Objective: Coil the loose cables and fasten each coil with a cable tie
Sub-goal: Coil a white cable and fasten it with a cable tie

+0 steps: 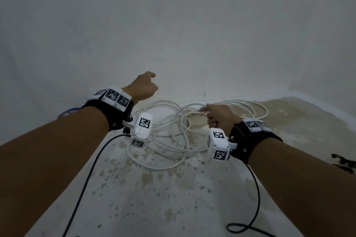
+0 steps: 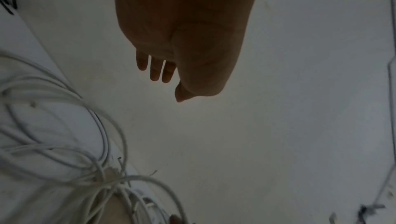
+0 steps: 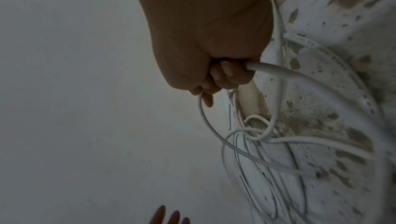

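A long white cable (image 1: 173,132) lies in a loose tangle of loops on the stained floor by the wall. My right hand (image 1: 215,115) grips one strand of it at the tangle's right side. In the right wrist view the fingers (image 3: 222,77) curl round the white cable (image 3: 300,82), which leaves the fist on both sides. My left hand (image 1: 144,86) is raised above the tangle's left side, close to the wall, and holds nothing. The left wrist view shows its fingers (image 2: 158,70) loosely extended, with the cable loops (image 2: 64,143) below.
A pale wall (image 1: 173,25) rises right behind the cable. Dark thin items, perhaps cable ties (image 1: 344,161), lie at the right edge of the floor. Black camera leads (image 1: 254,198) trail from both wrists. A blue object (image 1: 69,111) peeks from behind my left forearm.
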The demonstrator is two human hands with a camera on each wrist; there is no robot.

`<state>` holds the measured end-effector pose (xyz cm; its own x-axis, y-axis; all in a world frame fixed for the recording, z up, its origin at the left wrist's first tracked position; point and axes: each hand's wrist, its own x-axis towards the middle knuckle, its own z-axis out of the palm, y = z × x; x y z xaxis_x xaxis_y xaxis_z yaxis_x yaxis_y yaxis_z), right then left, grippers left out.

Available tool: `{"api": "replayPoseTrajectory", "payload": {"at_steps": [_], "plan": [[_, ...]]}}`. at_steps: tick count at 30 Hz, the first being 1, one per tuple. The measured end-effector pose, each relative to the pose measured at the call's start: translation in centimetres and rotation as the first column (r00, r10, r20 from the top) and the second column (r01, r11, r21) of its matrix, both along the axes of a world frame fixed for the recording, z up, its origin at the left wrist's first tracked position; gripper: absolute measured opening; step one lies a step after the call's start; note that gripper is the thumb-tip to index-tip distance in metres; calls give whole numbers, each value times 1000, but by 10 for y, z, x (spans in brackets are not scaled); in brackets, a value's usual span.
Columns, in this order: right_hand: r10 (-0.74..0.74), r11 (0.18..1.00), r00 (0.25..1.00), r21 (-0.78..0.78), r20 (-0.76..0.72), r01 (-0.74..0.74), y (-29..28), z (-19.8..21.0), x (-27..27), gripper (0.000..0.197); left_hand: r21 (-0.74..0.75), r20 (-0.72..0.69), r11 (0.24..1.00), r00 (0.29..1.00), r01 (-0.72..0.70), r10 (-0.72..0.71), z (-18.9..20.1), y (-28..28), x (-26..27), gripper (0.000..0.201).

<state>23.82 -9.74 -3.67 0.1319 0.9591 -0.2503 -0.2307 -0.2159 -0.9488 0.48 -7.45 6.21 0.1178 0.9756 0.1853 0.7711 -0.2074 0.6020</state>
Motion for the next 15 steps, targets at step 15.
{"api": "replayPoseTrajectory", "payload": {"at_steps": [15], "plan": [[-110,965,689,88,-717,246,-8,42,-60,33,-620,589,784,687,46,425,-62,-76,-25,30]]}}
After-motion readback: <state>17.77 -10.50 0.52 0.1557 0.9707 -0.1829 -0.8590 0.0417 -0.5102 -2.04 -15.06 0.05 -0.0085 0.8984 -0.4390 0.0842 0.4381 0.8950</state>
